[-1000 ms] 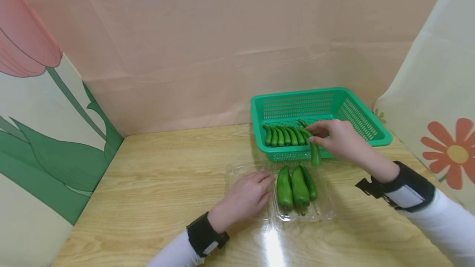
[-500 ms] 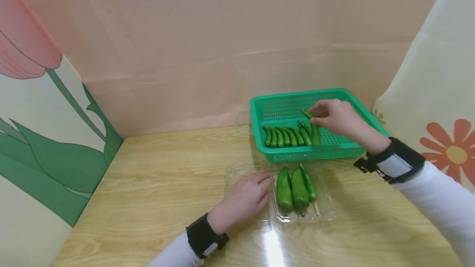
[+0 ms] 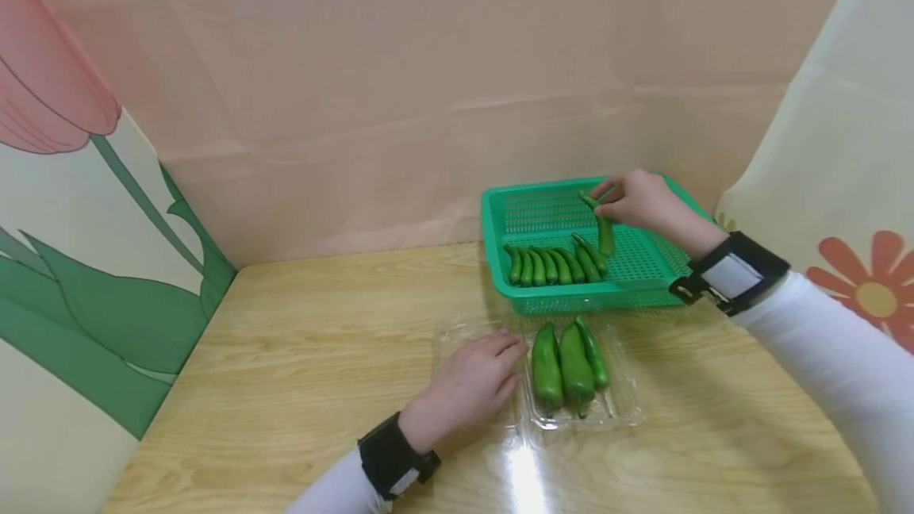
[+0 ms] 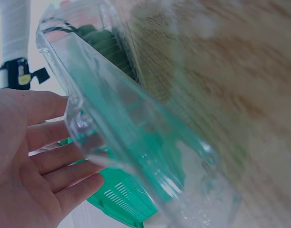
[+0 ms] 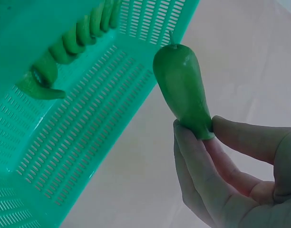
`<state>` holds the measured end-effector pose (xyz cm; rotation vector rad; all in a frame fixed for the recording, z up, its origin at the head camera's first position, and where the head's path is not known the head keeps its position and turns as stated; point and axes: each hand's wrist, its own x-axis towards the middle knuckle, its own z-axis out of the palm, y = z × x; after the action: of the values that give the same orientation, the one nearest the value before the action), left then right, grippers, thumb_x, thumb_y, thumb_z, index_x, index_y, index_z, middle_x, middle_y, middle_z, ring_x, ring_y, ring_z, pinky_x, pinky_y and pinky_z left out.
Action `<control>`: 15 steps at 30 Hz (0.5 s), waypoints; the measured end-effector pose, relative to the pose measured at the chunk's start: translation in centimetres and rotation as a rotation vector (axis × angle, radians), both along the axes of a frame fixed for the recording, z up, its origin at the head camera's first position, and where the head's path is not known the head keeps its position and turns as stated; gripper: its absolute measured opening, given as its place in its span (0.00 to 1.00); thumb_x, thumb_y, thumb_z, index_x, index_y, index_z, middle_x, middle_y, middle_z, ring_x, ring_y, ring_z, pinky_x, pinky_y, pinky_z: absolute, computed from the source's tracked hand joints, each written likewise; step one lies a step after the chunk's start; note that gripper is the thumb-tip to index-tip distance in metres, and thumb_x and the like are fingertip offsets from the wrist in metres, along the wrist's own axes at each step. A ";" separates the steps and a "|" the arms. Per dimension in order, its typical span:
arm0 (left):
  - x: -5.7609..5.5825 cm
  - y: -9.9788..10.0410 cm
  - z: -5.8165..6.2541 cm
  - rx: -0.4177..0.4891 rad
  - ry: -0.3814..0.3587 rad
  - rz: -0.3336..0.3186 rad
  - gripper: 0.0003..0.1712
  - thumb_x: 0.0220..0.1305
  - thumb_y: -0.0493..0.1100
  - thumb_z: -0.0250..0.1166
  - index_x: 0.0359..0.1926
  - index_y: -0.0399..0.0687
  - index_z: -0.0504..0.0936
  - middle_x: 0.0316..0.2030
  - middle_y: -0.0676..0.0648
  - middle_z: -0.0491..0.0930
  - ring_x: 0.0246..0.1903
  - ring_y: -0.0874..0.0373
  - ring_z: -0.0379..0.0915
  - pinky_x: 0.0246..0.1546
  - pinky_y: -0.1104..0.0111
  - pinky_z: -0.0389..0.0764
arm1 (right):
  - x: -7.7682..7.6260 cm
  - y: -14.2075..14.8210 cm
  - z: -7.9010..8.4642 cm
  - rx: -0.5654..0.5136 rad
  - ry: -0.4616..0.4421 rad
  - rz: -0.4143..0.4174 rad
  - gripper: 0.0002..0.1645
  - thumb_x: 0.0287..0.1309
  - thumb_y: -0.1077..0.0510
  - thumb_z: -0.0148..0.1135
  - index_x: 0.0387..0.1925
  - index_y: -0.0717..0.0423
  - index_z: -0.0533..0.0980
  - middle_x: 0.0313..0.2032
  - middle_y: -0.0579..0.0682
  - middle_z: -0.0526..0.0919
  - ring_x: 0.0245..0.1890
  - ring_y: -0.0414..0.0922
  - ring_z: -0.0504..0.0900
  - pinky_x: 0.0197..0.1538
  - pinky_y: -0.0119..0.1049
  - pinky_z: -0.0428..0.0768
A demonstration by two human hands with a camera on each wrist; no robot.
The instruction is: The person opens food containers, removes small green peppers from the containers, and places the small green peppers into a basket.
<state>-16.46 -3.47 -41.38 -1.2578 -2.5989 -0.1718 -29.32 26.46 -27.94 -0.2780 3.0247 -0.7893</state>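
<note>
right hand [image 3: 646,201] had one green pepper [image 3: 605,236] in a pinch, thumb on one side, fingers on the other. grip was near the narrow end; thick end hung down, and the right wrist view showed its stem pointing away from the fingers. fingers were closed only as far as the pepper's width.

pepper was up over the green basket [image 3: 550,187], to the right of a row of peppers [image 3: 557,266] on the basket floor. right wrist view put it apart from that row. row ran side by side along the near wall, left part of the basket; the rightmost ones sat at more of a slant.

left hand [image 3: 471,379] was open and relaxed, gripping nothing. it lay over the left half of a clear plastic container [image 3: 628,411], fingertips by the fold between the two halves. left wrist view had the fingers slightly bent and spread, tips at the clear plastic edge.

right half of the container held three peppers [image 3: 577,371] lengthwise: two fat, one slimmer on the right. container was flat on the wood-grain worktop [image 3: 343,339], just in front of the basket; couldn't tell if the two touched.

both wrists had black straps [image 3: 396,457] over white sleeves [image 3: 821,355]. pink sheet [image 3: 400,101] behind, flower-print panels [image 3: 874,300] at the sides.
</note>
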 end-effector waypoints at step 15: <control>-0.1 0.1 0.1 0.001 -0.002 -0.005 0.25 0.66 0.51 0.58 0.61 0.45 0.73 0.59 0.45 0.74 0.62 0.50 0.69 0.65 0.63 0.70 | -4.6 0.4 -0.9 -0.006 -0.071 -0.074 0.20 0.58 0.60 0.61 0.51 0.66 0.76 0.45 0.67 0.82 0.32 0.51 0.87 0.52 0.59 0.78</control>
<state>-16.55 -3.38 -41.33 -1.2642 -2.5976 -0.1747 -33.92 26.85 -28.80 -0.1360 2.9816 -0.7942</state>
